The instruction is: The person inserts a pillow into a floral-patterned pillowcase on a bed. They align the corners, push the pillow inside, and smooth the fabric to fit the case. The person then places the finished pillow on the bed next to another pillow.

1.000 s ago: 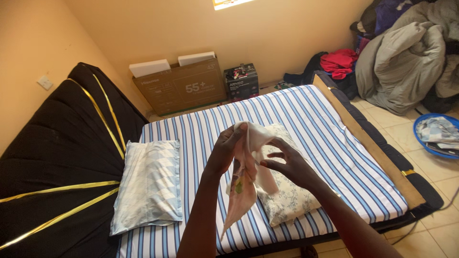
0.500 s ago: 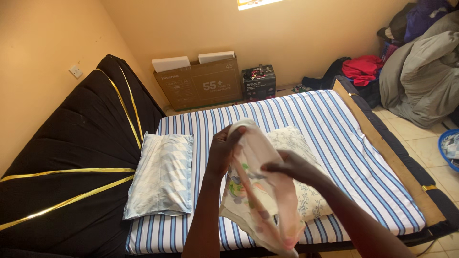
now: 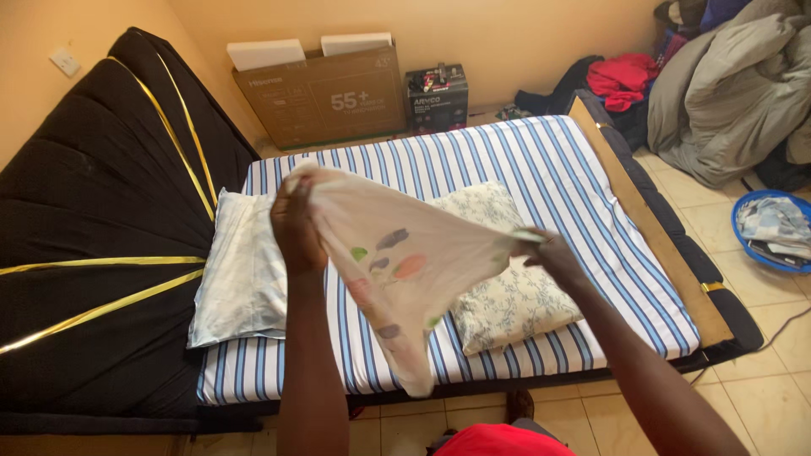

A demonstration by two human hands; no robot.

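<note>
Both hands, left (image 3: 296,221) and right (image 3: 549,252), pinch the cloth's (image 3: 405,262) top corners mid-frame; best held taut and level.

Bed (image 3: 541,169) with blue-white striped sheet — two pillows directly on it: pale blue pillow (image 3: 241,270) near headboard, floral pillow (image 3: 507,291) mid-mattress, well apart.

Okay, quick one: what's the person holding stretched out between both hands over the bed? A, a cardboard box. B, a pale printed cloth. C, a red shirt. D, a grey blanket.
B: the left hand and the right hand each grip an edge of a pale cloth with coloured prints, spread above the striped mattress; its lower part hangs down between them.
</note>
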